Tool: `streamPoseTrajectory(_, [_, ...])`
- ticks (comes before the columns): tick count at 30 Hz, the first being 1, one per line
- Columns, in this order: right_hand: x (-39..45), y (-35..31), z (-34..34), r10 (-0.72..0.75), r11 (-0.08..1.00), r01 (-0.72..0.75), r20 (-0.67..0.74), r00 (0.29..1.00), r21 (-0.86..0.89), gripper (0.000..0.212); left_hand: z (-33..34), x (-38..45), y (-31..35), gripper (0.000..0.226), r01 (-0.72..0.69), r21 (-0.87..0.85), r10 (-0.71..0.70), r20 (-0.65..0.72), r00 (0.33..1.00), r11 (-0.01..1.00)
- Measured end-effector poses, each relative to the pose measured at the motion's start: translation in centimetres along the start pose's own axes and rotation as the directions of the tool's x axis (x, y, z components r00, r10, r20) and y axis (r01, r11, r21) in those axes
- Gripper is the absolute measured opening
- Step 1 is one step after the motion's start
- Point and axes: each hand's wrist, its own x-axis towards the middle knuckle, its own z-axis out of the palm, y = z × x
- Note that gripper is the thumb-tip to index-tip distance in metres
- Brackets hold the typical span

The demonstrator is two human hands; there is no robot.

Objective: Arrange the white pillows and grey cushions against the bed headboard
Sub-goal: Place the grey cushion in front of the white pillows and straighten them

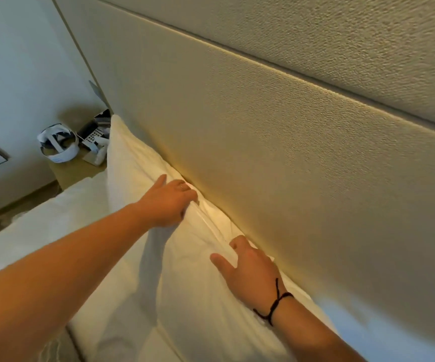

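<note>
White pillow (pixel 143 178); beige textured headboard (pixel 276 142); black wristband (pixel 276 301).

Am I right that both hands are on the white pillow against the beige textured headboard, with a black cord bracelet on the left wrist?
No: the head view shows the black cord bracelet on the right hand's wrist, not the left hand's. Both are on the white pillow against the beige textured headboard.

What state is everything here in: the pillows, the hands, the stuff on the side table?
Near white pillow: upright against headboard, held by both hands.
Far white pillow: upright against headboard.
Left hand: grips near pillow's top edge.
Right hand: grips the same edge.
Headset: resting on bedside table.
</note>
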Motion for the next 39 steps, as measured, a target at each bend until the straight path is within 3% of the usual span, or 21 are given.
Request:
streamPoseTrajectory(3, [-2.2,1.7,-2.4,0.085,0.996,-0.085,-0.001,0.996,0.013,0.054,-1.2,-0.4,3.8,0.037,-0.119,-0.105,0.134,0.153,0.979,0.987])
streamPoseTrajectory(7, [-5.1,3.6,-5.8,0.084,0.996,-0.080,0.090,0.992,-0.051,0.031,-3.6,-0.8,7.7,0.050,-0.136,-0.260,0.208,0.276,0.938,0.956])
streamPoseTrajectory(10, [-7.8,4.1,-7.8,0.066,0.993,-0.050,0.154,0.986,-0.103,0.041,-5.5,-1.4,9.5,0.037,-0.218,-0.195,0.257,0.208,0.944,0.956])
streamPoseTrajectory(14, [-11.5,5.7,-9.5,0.092,0.990,-0.079,0.112,0.989,-0.117,0.039,-6.9,-2.0,10.1,0.025,-0.275,-0.118,0.279,0.024,0.960,0.954])
streamPoseTrajectory(19, [-14.8,6.1,-11.4,0.066,0.951,-0.108,-0.152,0.986,-0.289,0.041,-6.9,-2.9,10.4,0.024,-0.226,-0.087,0.214,-0.134,0.968,0.970])
streamPoseTrajectory(22, [-16.0,5.5,-12.5,-0.101,0.863,-0.056,-0.280,0.955,-0.503,0.039,-6.7,-3.8,10.1,0.022,-0.205,-0.078,0.191,-0.156,0.969,0.976])
streamPoseTrajectory(25, [-16.4,4.9,-13.1,-0.171,0.839,-0.055,-0.357,0.918,-0.541,0.038,-6.1,-4.6,8.9,0.023,-0.178,0.051,0.185,-0.211,0.960,0.983])
streamPoseTrajectory(30, [-15.3,7.4,-10.4,0.031,0.717,-0.187,-0.237,0.971,-0.672,0.017,-5.8,-6.0,5.9,0.019,0.025,0.115,0.009,-0.285,0.959,0.993])
streamPoseTrajectory(34, [-14.7,7.4,-9.1,0.165,0.701,-0.201,-0.119,0.979,-0.684,0.013,-4.6,-6.5,5.1,0.035,0.053,0.007,-0.050,-0.243,0.969,0.999])
streamPoseTrajectory(36, [-14.5,7.1,-8.7,0.120,0.710,-0.175,-0.128,0.984,-0.683,0.014,-3.9,-6.5,5.4,0.038,0.048,-0.052,-0.057,-0.198,0.979,0.998])
streamPoseTrajectory(39, [-13.7,5.5,-8.1,-0.071,0.763,-0.027,-0.125,0.990,-0.646,0.022,-2.9,-6.3,5.6,0.040,0.037,-0.070,-0.047,-0.151,0.987,0.997])
